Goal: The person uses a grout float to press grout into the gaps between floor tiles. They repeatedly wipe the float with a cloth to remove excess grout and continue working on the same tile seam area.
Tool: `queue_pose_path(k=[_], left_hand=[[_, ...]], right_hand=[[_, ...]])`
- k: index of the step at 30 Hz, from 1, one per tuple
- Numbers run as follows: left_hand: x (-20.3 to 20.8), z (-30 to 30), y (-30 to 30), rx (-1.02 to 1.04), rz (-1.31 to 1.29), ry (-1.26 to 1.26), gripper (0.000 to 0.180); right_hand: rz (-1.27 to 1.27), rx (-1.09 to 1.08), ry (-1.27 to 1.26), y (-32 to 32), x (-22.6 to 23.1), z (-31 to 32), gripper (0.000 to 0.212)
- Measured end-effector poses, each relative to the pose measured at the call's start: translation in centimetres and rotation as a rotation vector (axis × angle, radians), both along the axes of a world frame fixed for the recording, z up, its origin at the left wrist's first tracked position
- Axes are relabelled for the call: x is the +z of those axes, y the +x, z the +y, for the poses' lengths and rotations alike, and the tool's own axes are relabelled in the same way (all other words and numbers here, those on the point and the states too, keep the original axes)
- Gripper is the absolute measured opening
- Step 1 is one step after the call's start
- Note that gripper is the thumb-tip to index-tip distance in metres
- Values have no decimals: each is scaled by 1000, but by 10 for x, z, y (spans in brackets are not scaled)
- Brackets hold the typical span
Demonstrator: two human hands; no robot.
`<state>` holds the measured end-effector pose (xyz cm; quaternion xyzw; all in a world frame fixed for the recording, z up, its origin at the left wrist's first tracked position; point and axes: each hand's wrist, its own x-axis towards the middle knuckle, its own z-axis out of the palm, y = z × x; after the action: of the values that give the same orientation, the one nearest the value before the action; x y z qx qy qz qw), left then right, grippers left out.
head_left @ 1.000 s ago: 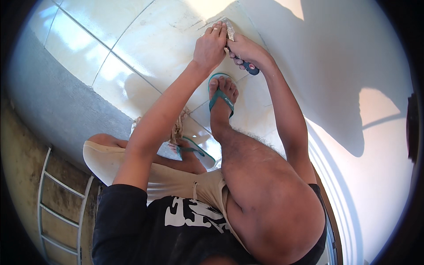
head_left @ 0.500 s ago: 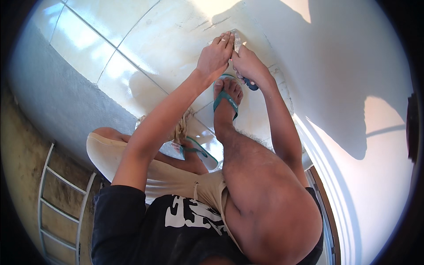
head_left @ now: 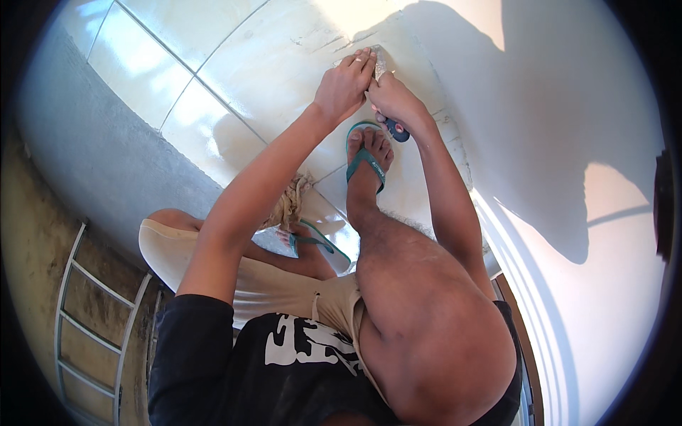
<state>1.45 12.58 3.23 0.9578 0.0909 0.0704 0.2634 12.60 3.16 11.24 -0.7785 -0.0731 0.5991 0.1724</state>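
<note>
My right hand is wrapped round the dark handle of a scraper-like hand tool, whose butt end shows below the palm with a small reddish spot. Fingers of my left hand lie close together, their tips pressed down at the tool's front beside the right hand. A patch of greyish, rough residue shows on the floor tile at the fingertips. Most of the tool's front is hidden by both hands, so its exact shape cannot be made out.
My foot in a green flip-flop stands just below the hands. Close to my other foot lies a crumpled beige cloth. A white wall rises on the right, a grey ledge curves along the left, and a metal ladder stands at lower left.
My right hand and the tool's handle have shifted slightly left, and more of the handle's butt end shows. My left hand stays almost in place. The whole view has tilted a little.
</note>
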Motion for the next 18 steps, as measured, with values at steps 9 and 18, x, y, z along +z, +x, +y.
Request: queue_pose_path(k=[9, 18], left_hand=[[-1, 4, 1, 54, 6, -34, 56], [0, 8, -2, 61, -21, -43, 57]], right_hand=[[-95, 42, 21, -3, -15, 6, 44], [-120, 29, 14, -6, -10, 11, 46]])
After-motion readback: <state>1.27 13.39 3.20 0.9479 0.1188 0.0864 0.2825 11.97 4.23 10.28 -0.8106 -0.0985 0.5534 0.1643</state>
